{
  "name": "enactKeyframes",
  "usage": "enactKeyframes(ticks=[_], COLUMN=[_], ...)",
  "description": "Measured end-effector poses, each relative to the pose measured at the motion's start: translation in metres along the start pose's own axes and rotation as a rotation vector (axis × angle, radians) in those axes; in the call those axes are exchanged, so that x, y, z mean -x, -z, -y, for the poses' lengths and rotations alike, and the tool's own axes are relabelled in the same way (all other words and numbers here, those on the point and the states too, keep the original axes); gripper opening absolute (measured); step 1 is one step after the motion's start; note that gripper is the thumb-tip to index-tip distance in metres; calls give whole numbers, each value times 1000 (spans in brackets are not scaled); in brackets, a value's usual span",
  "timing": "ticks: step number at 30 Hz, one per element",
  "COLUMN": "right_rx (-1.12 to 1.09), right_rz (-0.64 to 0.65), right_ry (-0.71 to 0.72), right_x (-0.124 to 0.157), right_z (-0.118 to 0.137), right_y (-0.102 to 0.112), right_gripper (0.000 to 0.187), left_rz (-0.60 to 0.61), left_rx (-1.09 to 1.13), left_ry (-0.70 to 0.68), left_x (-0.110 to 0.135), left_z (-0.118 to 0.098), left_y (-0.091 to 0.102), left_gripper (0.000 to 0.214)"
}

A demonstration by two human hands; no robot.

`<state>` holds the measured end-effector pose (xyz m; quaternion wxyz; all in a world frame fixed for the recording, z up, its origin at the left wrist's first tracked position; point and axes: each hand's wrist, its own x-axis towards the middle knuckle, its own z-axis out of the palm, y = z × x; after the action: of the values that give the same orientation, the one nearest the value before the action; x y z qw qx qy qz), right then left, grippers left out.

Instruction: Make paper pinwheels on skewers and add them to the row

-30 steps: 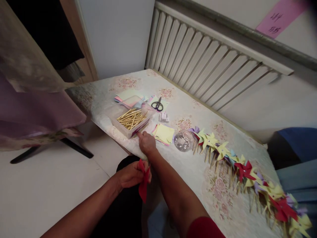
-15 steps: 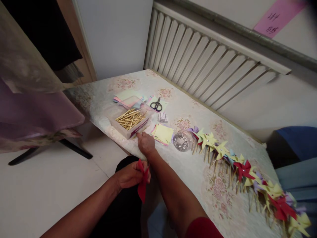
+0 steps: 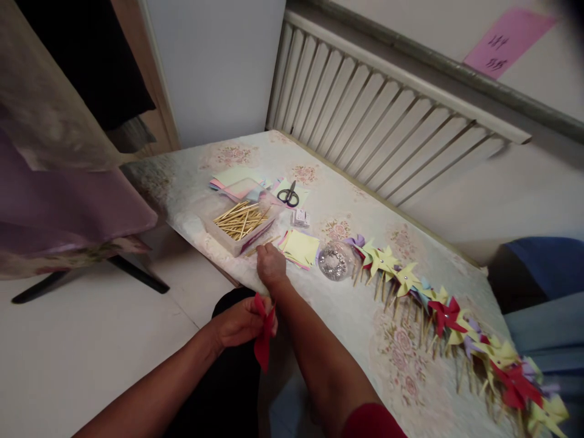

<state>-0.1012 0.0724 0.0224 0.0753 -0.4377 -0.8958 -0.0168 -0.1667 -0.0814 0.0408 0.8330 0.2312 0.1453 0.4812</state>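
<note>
Box point(image 3: 256, 236) of sticks point(image 3: 240, 220) on desk point(image 3: 328, 316), 12 o'clock from left hand point(image 3: 241, 321), 11 from right hand point(image 3: 272, 266). Left hand grasping red paper point(image 3: 262, 350), which hangs at right hand's 6 o'clock. Loose stick point(image 3: 272, 239) at right hand's 12, beside box. Right hand curled; whether gripping stick, cannot tell. Paper stack point(image 3: 301, 247) near, its 2 o'clock. Dish point(image 3: 350, 260) of silvery bits point(image 3: 332, 263) at 3. Pinwheel row point(image 3: 447, 316) beyond, trailing towards 4.

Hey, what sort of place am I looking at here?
Probably a room in a home, though the view can't confirm it: there's a ribbed radiator along the wall, a flowered tablecloth, and a row of paper pinwheels on it.
</note>
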Motion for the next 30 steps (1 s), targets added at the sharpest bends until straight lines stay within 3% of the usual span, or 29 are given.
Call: enactKeyframes(ticks=[9,16,20,30], right_rx=[-23,-68,-89,-93], right_rz=[-22,-57,-70,66], right_ry=[3,116,136,-42], right_x=[-1,10,20,32], right_z=[1,-1,0,7], right_y=[2,2,4,18], right_gripper=[22,16,22,20], left_rz=[5,32,44,48], left_rx=[4,-15,-20,-29], left_ry=[-11,-6,-7,5], left_x=[-2,-2,-3,-5], left_z=[1,1,1,1], left_y=[0,4,4,4], left_gripper=[20,17,18,24])
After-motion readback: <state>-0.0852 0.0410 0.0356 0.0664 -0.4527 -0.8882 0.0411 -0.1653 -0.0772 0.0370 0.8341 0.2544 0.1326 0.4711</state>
